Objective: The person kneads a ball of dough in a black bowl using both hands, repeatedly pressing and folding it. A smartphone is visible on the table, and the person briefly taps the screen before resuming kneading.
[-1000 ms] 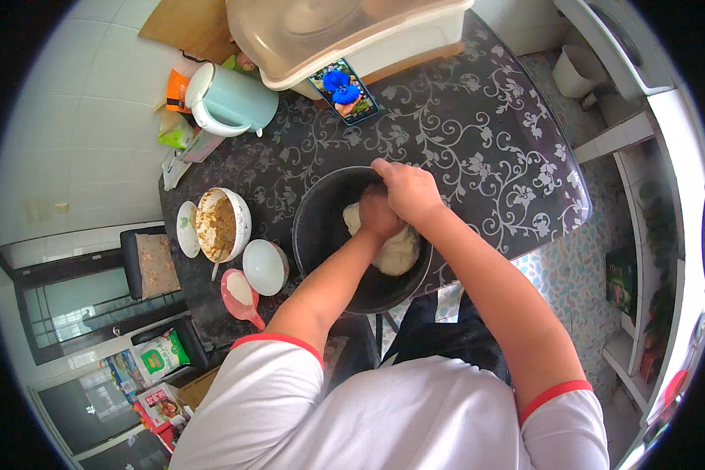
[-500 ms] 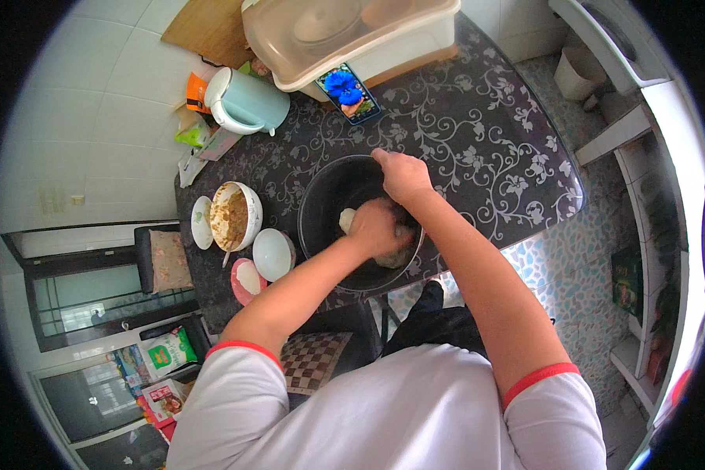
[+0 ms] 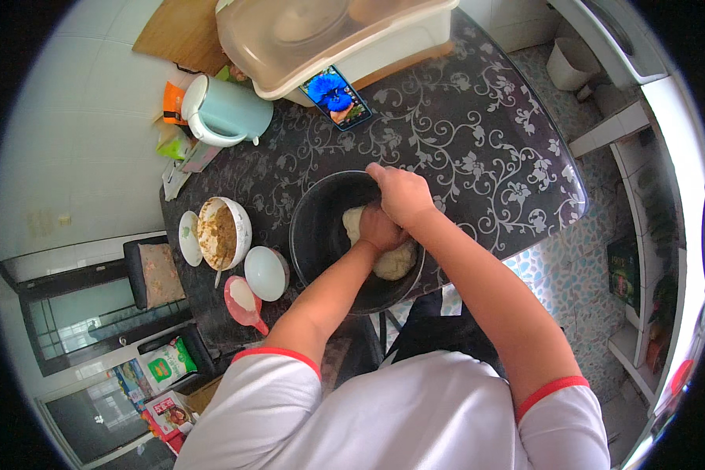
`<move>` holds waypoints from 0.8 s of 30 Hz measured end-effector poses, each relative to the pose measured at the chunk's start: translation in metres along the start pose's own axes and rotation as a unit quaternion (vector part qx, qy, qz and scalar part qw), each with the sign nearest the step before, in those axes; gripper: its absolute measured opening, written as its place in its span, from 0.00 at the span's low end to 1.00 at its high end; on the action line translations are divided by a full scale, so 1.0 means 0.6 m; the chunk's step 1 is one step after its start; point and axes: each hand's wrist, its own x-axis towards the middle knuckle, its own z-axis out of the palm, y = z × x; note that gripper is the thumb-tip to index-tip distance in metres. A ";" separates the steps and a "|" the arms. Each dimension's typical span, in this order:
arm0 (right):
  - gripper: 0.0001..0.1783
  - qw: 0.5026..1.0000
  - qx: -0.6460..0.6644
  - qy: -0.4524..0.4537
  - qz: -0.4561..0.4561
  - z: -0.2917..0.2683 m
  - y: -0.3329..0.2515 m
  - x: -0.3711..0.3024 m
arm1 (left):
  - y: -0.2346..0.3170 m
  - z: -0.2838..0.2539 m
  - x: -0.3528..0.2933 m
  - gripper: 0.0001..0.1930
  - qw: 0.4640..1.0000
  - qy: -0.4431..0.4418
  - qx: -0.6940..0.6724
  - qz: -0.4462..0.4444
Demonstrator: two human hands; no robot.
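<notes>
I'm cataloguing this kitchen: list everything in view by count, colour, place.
Soft dough: 1, cream, in pot
Deep round pot: 1, black, on table
Patterned table: 1, black and silver, centre
Round bowl of brown mixture: 1, white, left of pot
Shallow round dish: 1, white, left of that
Plain round bowl: 1, white, beside pot
Scoop of white powder: 1, pink, beside that
Handled jug: 1, pale blue, far left
Lidded plastic box: 1, white and tan, far side
Flat phone: 1, dark, against box
Wooden board: 1, tan, by wall
Bin: 1, white, floor
Packages: several, mixed colours, left
Shirt: 1, white, bottom
Left hand: 1, bare, on dough
Right hand: 1, bare, on pot
</notes>
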 end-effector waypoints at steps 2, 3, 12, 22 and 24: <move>0.19 1.000 0.000 0.007 -0.006 0.000 0.006 0.000 | -0.005 0.006 0.009 0.21 1.000 0.003 0.000 -0.024; 0.19 1.000 -0.001 0.010 -0.009 0.001 0.008 0.000 | -0.005 0.004 0.015 0.21 0.998 -0.038 0.014 -0.046; 0.18 1.000 -0.025 0.010 0.002 -0.001 -0.002 0.004 | 0.002 0.000 0.026 0.18 0.989 -0.069 0.026 -0.129; 0.21 0.999 -0.042 -0.002 0.011 -0.003 -0.004 0.004 | 0.070 -0.143 -0.070 0.21 0.969 -0.169 0.105 0.147; 0.18 0.999 -0.049 -0.009 0.017 -0.004 -0.009 0.003 | 0.059 -0.134 -0.092 0.20 0.968 -0.172 0.098 0.156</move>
